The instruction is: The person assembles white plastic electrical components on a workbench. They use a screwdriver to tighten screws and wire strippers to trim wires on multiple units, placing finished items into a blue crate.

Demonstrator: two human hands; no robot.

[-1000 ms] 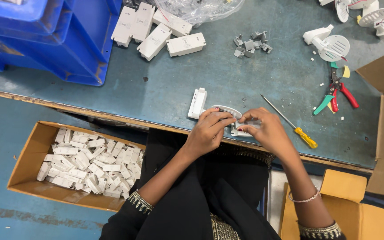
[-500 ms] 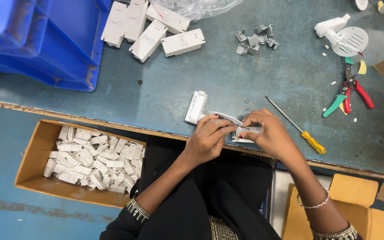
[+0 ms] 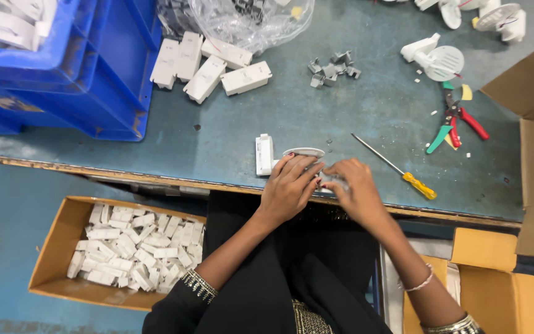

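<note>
Change since earlier frames: both hands stayed together at the near bench edge; the white block beside them kept its place; the camera view shifted, so the plastic bag came into sight at the top.
Left hand [image 3: 288, 185]: fingers curled narrow over a small white part [image 3: 304, 152] at the bench edge; touching it; whether it was pinched firm, cannot tell.
Right hand [image 3: 353, 188]: fingers bent close against the left hand's fingertips; what they gripped was hidden; cannot tell.
Small white part: one; lay on the bench [image 3: 366, 117] near its front edge, between the two hands and partly under them.
White block [image 3: 264, 154]: one; upright on the bench, just beside the left hand.
White housings [image 3: 208, 65]: five counted, in a loose group near the blue crates [image 3: 63, 80].
Grey clips [image 3: 334, 67]: a small heap; number not clear.
Screwdriver [image 3: 397, 168]: one, yellow handle; near the right hand, not touching.
Pliers [image 3: 455, 120]: two pairs, one red-handled, one green-handled, crossed.
Plastic bag [image 3: 248, 21]: one, clear.
Cardboard box [image 3: 57, 260]: one, under the bench, full of white pieces; too many to count.
</note>
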